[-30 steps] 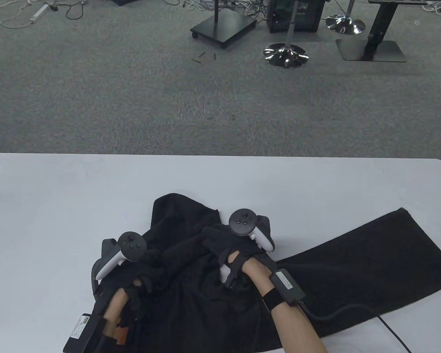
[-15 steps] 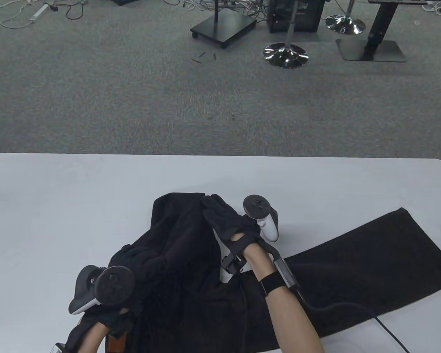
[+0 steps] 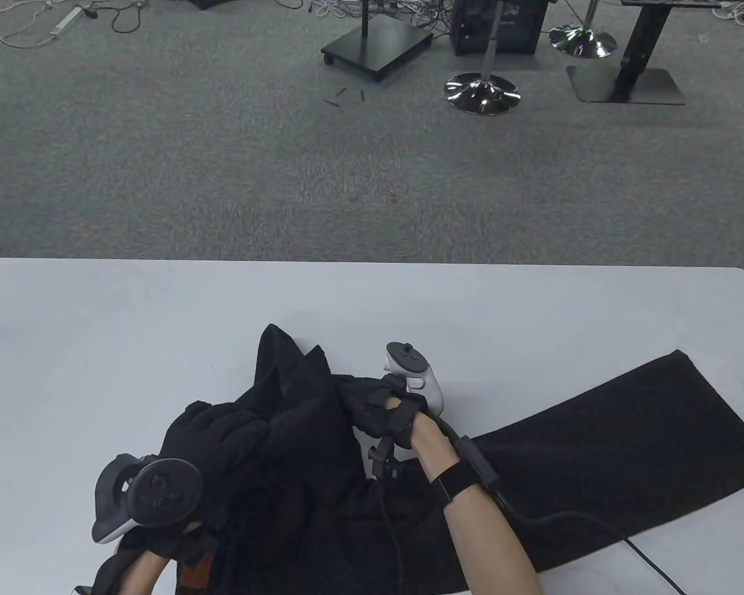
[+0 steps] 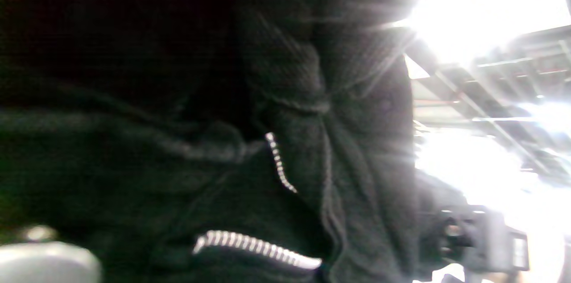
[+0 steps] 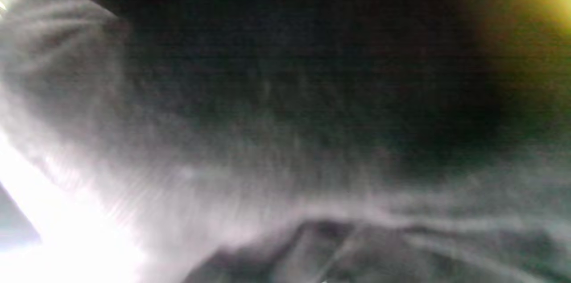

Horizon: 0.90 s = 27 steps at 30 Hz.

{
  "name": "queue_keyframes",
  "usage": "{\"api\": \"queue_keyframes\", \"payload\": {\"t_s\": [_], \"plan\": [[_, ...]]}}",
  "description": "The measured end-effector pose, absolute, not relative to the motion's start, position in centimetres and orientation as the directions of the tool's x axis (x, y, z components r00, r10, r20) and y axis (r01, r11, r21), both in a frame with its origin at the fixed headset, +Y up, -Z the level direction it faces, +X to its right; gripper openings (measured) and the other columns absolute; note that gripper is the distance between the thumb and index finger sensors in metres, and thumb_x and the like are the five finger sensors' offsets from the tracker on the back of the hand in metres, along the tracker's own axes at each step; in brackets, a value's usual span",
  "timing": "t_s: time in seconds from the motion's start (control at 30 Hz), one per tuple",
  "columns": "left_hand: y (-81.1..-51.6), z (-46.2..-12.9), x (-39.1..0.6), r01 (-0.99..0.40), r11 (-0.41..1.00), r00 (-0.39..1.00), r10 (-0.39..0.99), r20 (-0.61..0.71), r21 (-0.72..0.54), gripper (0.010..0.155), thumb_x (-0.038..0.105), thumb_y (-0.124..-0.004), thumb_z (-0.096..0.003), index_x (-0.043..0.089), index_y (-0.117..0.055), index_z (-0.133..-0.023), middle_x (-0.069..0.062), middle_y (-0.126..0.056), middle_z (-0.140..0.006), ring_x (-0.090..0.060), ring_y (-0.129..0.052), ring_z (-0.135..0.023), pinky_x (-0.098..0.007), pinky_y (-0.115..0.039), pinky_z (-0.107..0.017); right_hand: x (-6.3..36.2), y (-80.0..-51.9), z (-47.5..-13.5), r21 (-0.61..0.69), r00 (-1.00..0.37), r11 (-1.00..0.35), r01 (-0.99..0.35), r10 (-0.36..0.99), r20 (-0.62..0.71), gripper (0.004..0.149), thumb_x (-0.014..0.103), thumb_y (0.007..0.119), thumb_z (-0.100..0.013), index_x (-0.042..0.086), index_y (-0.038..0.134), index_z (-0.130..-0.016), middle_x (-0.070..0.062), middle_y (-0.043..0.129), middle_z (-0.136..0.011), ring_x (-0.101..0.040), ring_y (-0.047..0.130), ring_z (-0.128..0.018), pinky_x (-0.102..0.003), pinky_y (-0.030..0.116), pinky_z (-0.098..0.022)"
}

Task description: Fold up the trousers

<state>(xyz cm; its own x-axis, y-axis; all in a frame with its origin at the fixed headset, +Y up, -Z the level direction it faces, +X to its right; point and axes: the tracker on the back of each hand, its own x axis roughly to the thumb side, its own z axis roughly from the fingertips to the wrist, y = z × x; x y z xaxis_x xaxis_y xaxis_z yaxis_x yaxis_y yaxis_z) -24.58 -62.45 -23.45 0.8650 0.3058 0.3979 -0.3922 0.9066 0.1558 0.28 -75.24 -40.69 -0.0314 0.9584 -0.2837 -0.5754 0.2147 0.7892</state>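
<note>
Black trousers lie on the white table. One leg stretches flat to the right; the waist part is bunched up at centre-left, with a peak rising at its far side. My left hand, in a black glove, grips the bunched cloth at its left edge, and its tracker sits nearer me. My right hand grips a fold in the middle of the bunch. The left wrist view is filled with dark cloth and a silver zipper. The right wrist view shows only blurred dark cloth.
A black cable runs from my right wrist across the trouser leg to the near edge. Beyond the table's far edge is grey carpet with chrome stool bases and black stands.
My left hand has pulled back towards the near left with the cloth. My right hand reached far over the bunch, then drew back, lifting the fabric into a peak.
</note>
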Motion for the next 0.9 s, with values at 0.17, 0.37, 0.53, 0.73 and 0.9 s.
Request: {"api": "queue_keyframes", "payload": {"t_s": [0.17, 0.37, 0.53, 0.73, 0.9], "plan": [[-63.4, -24.4, -26.3, -0.202, 0.967, 0.955, 0.159, 0.252, 0.156, 0.046, 0.031, -0.093, -0.0502, 0.034, -0.083, -0.095, 0.008, -0.084, -0.1, -0.025, -0.085, -0.101, -0.06, -0.058, -0.083, -1.2, -72.2, -38.3, 0.853, -0.231, -0.079, -0.516, 0.972, -0.05, 0.06, 0.052, 0.075, -0.054, 0.022, 0.061, -0.104, -0.01, 0.079, -0.098, -0.04, 0.074, -0.09, -0.064, 0.052, -0.071], [-65.4, -24.6, -26.5, -0.091, 0.991, 0.968, 0.066, 0.241, 0.097, 0.045, 0.028, -0.093, -0.05, 0.034, -0.084, -0.093, 0.008, -0.085, -0.099, -0.024, -0.086, -0.1, -0.059, -0.06, -0.082, -4.5, -73.6, -36.6, 0.793, -0.574, -0.506, -0.34, 0.779, 0.251, 0.06, 0.048, 0.077, -0.054, 0.038, 0.05, -0.107, -0.003, 0.039, -0.118, -0.042, 0.035, -0.109, -0.067, 0.033, -0.075], [-65.8, -24.3, -26.1, -0.084, 0.993, 0.958, 0.057, 0.28, 0.087, 0.044, 0.025, -0.095, -0.0493, 0.034, -0.086, -0.092, 0.009, -0.085, -0.098, -0.024, -0.086, -0.1, -0.058, -0.062, -0.081, -5.9, -76.9, -37.1, 0.795, -0.681, -0.525, -0.303, 0.703, 0.205, 0.081, 0.058, 0.078, -0.049, 0.047, 0.02, -0.105, 0.004, 0.007, -0.117, -0.036, 0.01, -0.109, -0.065, 0.019, -0.076], [-66.9, -24.6, -25.8, 0.037, 0.999, 0.969, -0.031, 0.244, -0.022, 0.045, 0.026, -0.095, -0.0491, 0.035, -0.086, -0.092, 0.009, -0.086, -0.098, -0.024, -0.087, -0.099, -0.058, -0.062, -0.081, -6.3, -77.8, -36.8, 0.784, -0.795, -0.596, -0.175, 0.556, 0.244, 0.075, 0.064, 0.072, -0.047, 0.041, 0.034, -0.107, 0.004, 0.017, -0.119, -0.032, 0.009, -0.11, -0.063, 0.017, -0.076], [-67.9, -24.6, -27.1, 0.027, 0.998, 0.978, -0.013, 0.207, -0.062, 0.045, 0.025, -0.094, -0.0492, 0.036, -0.086, -0.092, 0.01, -0.086, -0.099, -0.023, -0.088, -0.099, -0.057, -0.063, -0.081, -5.3, -77.1, -38.1, 0.795, -0.729, -0.521, -0.312, 0.668, 0.151, 0.064, 0.055, 0.074, -0.051, 0.034, 0.049, -0.107, -0.001, 0.033, -0.118, -0.035, 0.021, -0.11, -0.065, 0.023, -0.076]]}}
